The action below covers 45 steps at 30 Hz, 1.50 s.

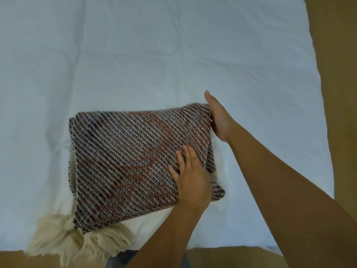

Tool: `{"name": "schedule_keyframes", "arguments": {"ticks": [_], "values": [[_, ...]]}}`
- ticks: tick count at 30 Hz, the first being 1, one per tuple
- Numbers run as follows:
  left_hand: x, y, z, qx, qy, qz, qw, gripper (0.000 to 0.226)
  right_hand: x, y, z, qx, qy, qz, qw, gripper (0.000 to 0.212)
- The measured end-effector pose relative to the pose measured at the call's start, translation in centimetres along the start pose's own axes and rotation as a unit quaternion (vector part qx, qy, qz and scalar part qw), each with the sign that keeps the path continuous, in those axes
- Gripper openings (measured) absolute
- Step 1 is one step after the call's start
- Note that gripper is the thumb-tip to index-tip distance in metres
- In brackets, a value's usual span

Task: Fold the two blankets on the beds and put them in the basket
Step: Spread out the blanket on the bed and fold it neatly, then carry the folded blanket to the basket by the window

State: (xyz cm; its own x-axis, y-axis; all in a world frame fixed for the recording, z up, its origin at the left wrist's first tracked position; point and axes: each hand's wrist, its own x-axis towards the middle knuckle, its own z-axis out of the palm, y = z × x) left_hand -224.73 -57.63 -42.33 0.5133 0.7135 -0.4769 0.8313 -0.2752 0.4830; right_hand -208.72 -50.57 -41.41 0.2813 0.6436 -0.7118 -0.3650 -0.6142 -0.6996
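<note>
A folded woven blanket (131, 155) with diagonal stripes in brown, orange and blue lies on the white bed (135, 55), near its front edge. Cream tassels (63, 236) stick out from under its lower left corner. My right hand (218, 117) grips the blanket's far right corner, thumb up, fingers tucked under the fabric. My left hand (191, 176) rests on the blanket's right edge, fingers flat on top and the thumb hidden by the fold. No basket and no second blanket are in view.
The white sheet covers most of the view, with bare room behind and left of the blanket. Brown floor (343, 93) runs along the bed's right side and front edge. A bit of dark clothing (117, 258) shows at the bottom.
</note>
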Motion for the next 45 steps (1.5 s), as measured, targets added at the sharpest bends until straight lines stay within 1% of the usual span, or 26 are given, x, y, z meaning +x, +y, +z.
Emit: {"name": "schedule_keyframes", "arguments": {"ticks": [2,3,4,5,6,7,9,10,11,12,14,15,17,20,21,24,26,27,29,30,32,34,36,39,42,45], "values": [[-0.1,-0.4,1.0,0.041,-0.01,0.025,0.999,0.073,0.6,0.8,0.4,0.006,0.013,0.033,0.999,0.077],[0.0,-0.7,1.4,0.069,-0.025,0.045,0.996,0.077,0.9,1.2,0.6,-0.056,0.034,0.047,0.997,0.078],[0.1,-1.1,1.7,0.092,-0.041,0.064,0.993,0.082,1.1,1.5,0.9,-0.179,0.069,0.053,0.98,0.081],[0.3,-1.5,2.0,0.109,-0.052,0.076,0.99,0.086,1.2,1.8,1.3,-0.307,0.111,0.044,0.944,0.086],[0.5,-1.8,2.1,0.119,-0.06,0.082,0.988,0.088,0.9,2.1,1.9,-0.396,0.159,0.004,0.904,0.088],[0.7,-1.9,2.1,0.124,-0.069,0.084,0.986,0.091,0.4,2.5,2.6,-0.423,0.209,-0.048,0.88,0.087],[1.0,-1.8,1.6,0.143,-0.101,0.09,0.98,0.099,-1.4,4.0,4.0,-0.394,0.287,-0.153,0.86,0.081],[1.1,-1.9,0.9,0.154,-0.111,0.104,0.976,0.102,-2.3,5.0,4.5,-0.403,0.3,-0.198,0.842,0.079],[1.2,-2.4,-0.2,0.167,-0.099,0.137,0.971,0.099,-3.1,6.0,5.0,-0.433,0.294,-0.237,0.819,0.077],[1.3,-3.3,-1.6,0.181,-0.063,0.19,0.963,0.085,-3.5,6.8,5.4,-0.463,0.279,-0.272,0.796,0.074],[1.4,-6.0,-4.2,0.184,0.061,0.279,0.94,0.05,-3.5,7.0,6.2,-0.497,0.247,-0.312,0.771,0.067],[1.7,-7.7,-5.3,0.175,0.123,0.278,0.937,0.045,-3.2,6.9,6.9,-0.51,0.226,-0.321,0.765,0.064],[2.5,-10.2,-6.9,0.185,0.172,0.208,0.945,0.053,-2.6,6.9,8.3,-0.554,0.177,-0.326,0.746,0.061],[4.2,-12.8,-7.9,0.204,0.129,0.117,0.963,0.066,-1.7,8.3,8.8,-0.63,0.136,-0.314,0.697,0.061],[4.9,-13.9,-8.2,0.192,0.112,0.091,0.971,0.069,-1.6,8.8,8.3,-0.644,0.132,-0.297,0.692,0.063],[5.5,-18.1,-9.1,0.18,0.126,0.031,0.975,0.074,-1.1,9.4,6.2,-0.643,0.169,-0.227,0.712,0.068],[5.0,-20.2,-9.8,0.16,0.139,-0.022,0.977,0.083,-1.1,9.4,5.7,-0.622,0.196,-0.165,0.739,0.08],[4.6,-20.8,-10.2,0.123,0.147,-0.056,0.98,0.091,-1.3,9.3,5.7,-0.594,0.213,-0.122,0.766,0.09],[4.0,-21.3,-11.2,-0.042,0.162,-0.125,0.978,0.104,-1.6,8.6,6.0,-0.493,0.254,-0.035,0.831,0.114],[3.6,-21.4,-11.7,-0.127,0.167,-0.135,0.968,0.101,-1.8,8.2,6.0,-0.439,0.265,-0.008,0.858,0.125],[2.9,-21.5,-12.4,-0.209,0.166,-0.135,0.954,0.086,-2.3,7.4,5.4,-0.344,0.257,-0.003,0.903,0.133],[2.1,-21.4,-12.4,-0.253,0.147,-0.153,0.944,0.082,-3.2,7.2,4.1,-0.256,0.22,-0.001,0.941,0.122],[1.6,-21.3,-12.2,-0.302,0.118,-0.196,0.926,0.085,-4.6,7.3,2.6,-0.182,0.155,0.057,0.969,0.105],[2.1,-20.5,-12.9,-0.378,0.035,-0.235,0.895,0.089,-6.3,7.3,2.4,-0.161,0.097,0.08,0.979,0.082],[2.5,-18.6,-14.2,-0.39,-0.038,-0.235,0.889,0.083,-7.3,6.9,4.3,-0.228,0.157,0.006,0.961,0.072],[1.5,-15.5,-15.2,-0.391,-0.02,-0.199,0.898,0.062,-9.7,6.4,5.9,-0.233,0.219,-0.035,0.947,0.055]]}}
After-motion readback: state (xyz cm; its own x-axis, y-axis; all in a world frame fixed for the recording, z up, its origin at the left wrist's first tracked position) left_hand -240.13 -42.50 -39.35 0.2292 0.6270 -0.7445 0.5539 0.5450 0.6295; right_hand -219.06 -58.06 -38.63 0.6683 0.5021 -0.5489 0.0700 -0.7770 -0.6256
